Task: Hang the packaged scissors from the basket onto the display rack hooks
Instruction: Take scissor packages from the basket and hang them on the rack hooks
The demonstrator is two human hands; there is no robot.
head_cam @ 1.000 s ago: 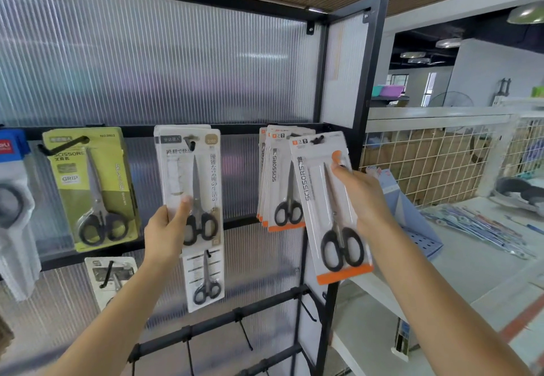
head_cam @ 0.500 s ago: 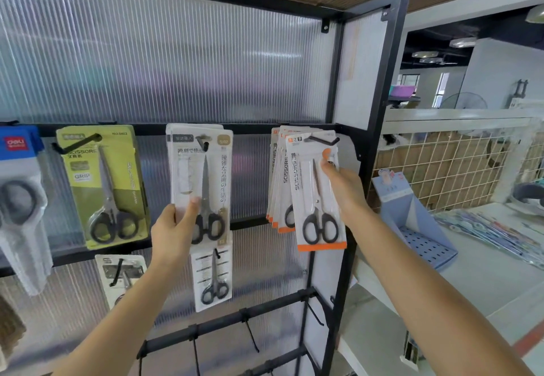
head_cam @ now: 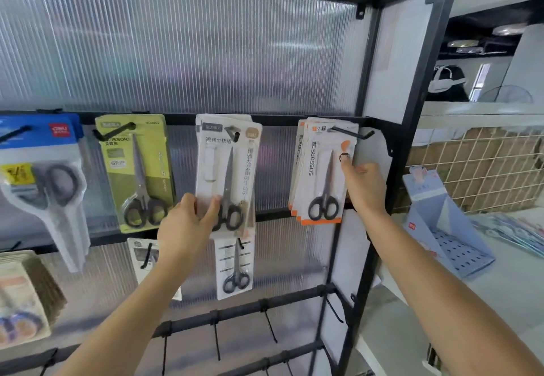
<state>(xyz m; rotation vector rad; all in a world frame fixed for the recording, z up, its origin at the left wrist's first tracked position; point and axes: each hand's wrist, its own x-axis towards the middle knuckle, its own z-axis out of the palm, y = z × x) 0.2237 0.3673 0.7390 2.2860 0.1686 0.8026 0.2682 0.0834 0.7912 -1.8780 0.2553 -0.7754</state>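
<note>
A white scissors pack with an orange bottom edge (head_cam: 322, 181) hangs at the front of a stack on the rightmost black hook (head_cam: 351, 133). My right hand (head_cam: 363, 188) pinches its right edge, thumb on the front near the orange dot. My left hand (head_cam: 187, 225) grips the lower left corner of a white pack with Japanese text (head_cam: 228, 169), which hangs on the middle hook. The basket is not in view.
Yellow-green (head_cam: 137, 169) and blue-topped (head_cam: 41, 175) scissors packs hang to the left. Smaller packs (head_cam: 234, 268) hang on the rail below. Bare hooks (head_cam: 270, 325) line the lower rails. A black rack post (head_cam: 412, 140) stands right, beside a blue display stand (head_cam: 441, 222) on a white counter.
My right hand carried the orange-edged pack up and left onto the rightmost hook, against the stack. My left hand stayed on the Japanese-text pack.
</note>
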